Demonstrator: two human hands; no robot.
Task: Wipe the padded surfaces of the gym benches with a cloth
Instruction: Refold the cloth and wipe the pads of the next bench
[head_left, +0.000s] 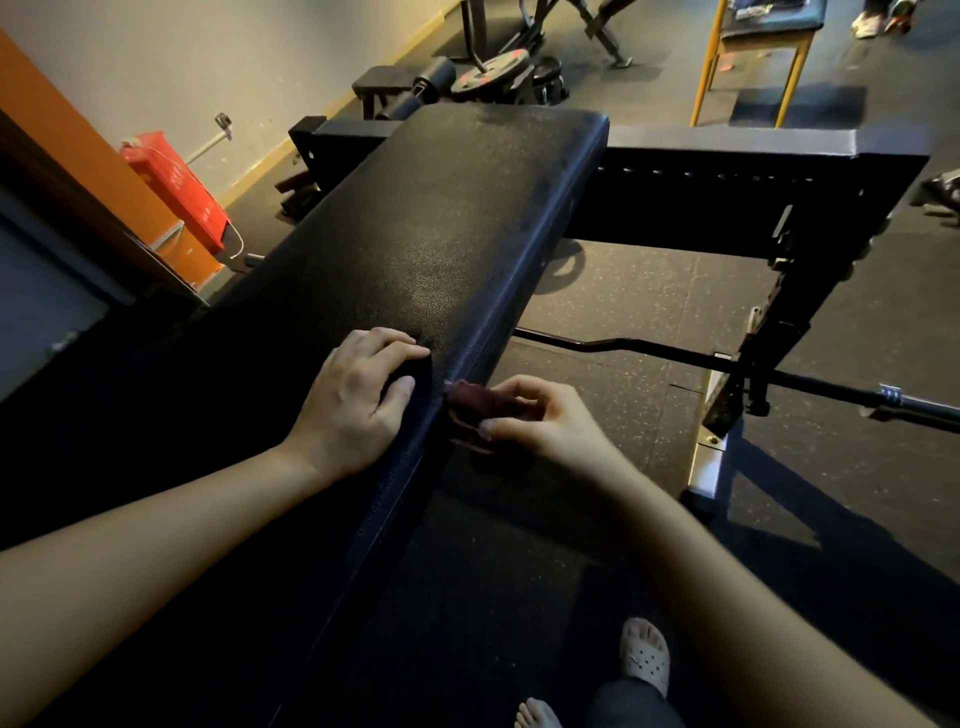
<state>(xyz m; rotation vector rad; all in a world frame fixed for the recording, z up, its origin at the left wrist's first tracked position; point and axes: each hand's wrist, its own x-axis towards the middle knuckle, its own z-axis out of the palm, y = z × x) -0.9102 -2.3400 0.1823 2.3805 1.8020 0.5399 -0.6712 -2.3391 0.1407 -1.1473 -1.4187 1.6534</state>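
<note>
Head view: you are wiping the side edge of the padded bench (415, 234), your right hand (545, 423) pinching the bunched cloth (475, 410) against it, just beside your left hand (353, 400), which is resting loosely bent and empty on top; next is probably dragging the cloth along the edge past those fingers.

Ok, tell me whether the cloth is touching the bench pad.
Touching. The head view shows the cloth, pinched in the right hand, with its edge against the side of the bench pad, no gap visible.

Left hand (358, 400) on bench pad (415, 249); cloth (475, 410) beside its right edge
</note>
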